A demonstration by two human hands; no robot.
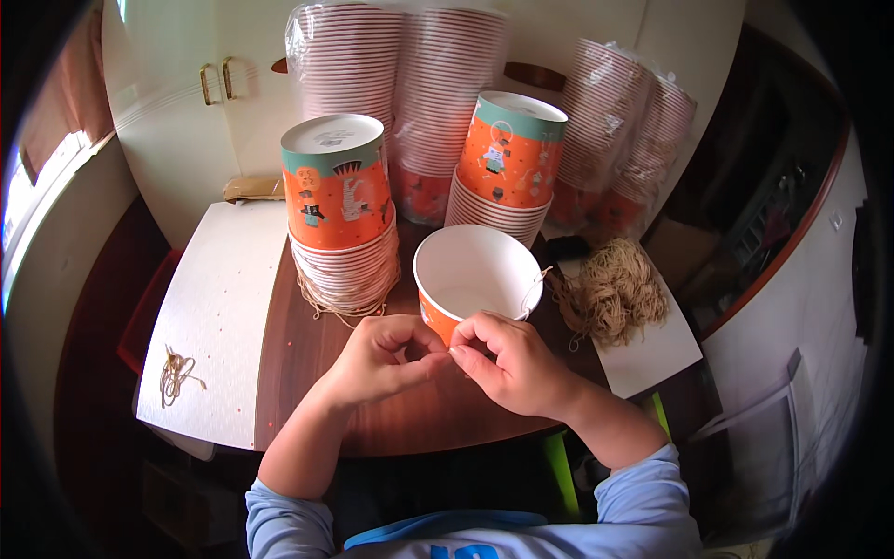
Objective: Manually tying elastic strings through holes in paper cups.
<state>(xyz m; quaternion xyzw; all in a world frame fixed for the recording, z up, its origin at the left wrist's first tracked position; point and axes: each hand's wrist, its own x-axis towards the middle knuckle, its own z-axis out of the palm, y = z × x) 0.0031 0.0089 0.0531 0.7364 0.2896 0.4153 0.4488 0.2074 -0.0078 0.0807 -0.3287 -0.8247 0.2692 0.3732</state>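
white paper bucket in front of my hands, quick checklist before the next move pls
1. Paper bucket mouth facing up: ok, its white inside shows.
2. String strand at the bucket's right rim: ok, visible there.
3. Left hand and right hand close together at the bucket's near side: ok.
4. String between the fingertips: cannot tell, too fine to see.
5. String pile on the right untangled: not ok, it lies in a loose heap.
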